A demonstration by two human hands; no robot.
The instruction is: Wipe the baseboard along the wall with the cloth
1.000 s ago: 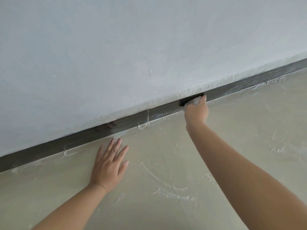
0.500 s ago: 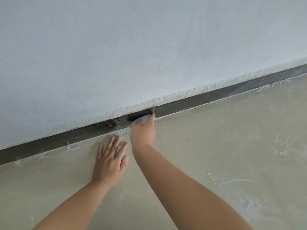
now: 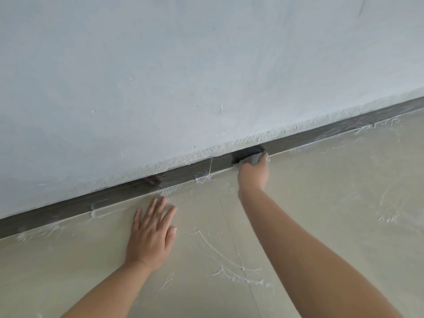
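A dark grey baseboard (image 3: 119, 196) runs slantwise from the lower left to the upper right, at the foot of a pale rough wall (image 3: 183, 76). My right hand (image 3: 253, 174) grips a small grey cloth (image 3: 253, 159) and holds it against the baseboard, just right of a joint (image 3: 210, 166) in the strip. Most of the cloth is hidden under the fingers. My left hand (image 3: 150, 235) lies flat on the beige floor, fingers spread, a little below the baseboard and to the left of the joint.
The beige floor (image 3: 344, 203) carries white plaster smears and dust, thickest along the baseboard's lower edge. A brownish mark (image 3: 152, 180) sits on the baseboard left of the joint. A thin seam (image 3: 231, 232) crosses the floor between my arms.
My right hand first slid the cloth left along the baseboard to the joint, then came back right, past the joint. My left hand has stayed flat on the floor.
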